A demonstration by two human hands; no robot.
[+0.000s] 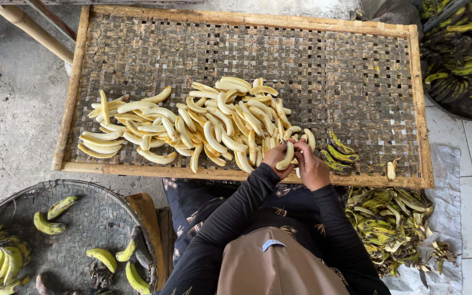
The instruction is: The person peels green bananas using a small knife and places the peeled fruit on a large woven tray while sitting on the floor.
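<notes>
Holding one peeled banana (286, 156) between them, the left hand (276, 157) and right hand (311, 166) meet just above the near rail of the woven tray (356, 82); the left fingers curl around the fruit's lower half and the right fingertips pinch at its upper end, so both hands are closed on it. By the look of it, this is the tail of peeling one fruit: the banana is bare and pale like the pile (203, 123) spread over the tray's left and middle, and it has not been laid down. The next move calls, I judge, for a short reach forward and left to set it at the heap's near edge without rolling others off. Room is uneven. The pile crowds close to the near rail on the left, while the tray's far half and right part lie bare, giving free space to reach into. Just right of the hands a few green-skinned bananas (338, 152) rest on the mat, close enough to be brushed. The raised bamboo rail runs under the wrists and would catch a low sweep. Off the tray, discarded peels (391, 221) are heaped at the person's right, and a round basket (83, 229) with unpeeled green bananas sits at the left, near the knee.
</notes>
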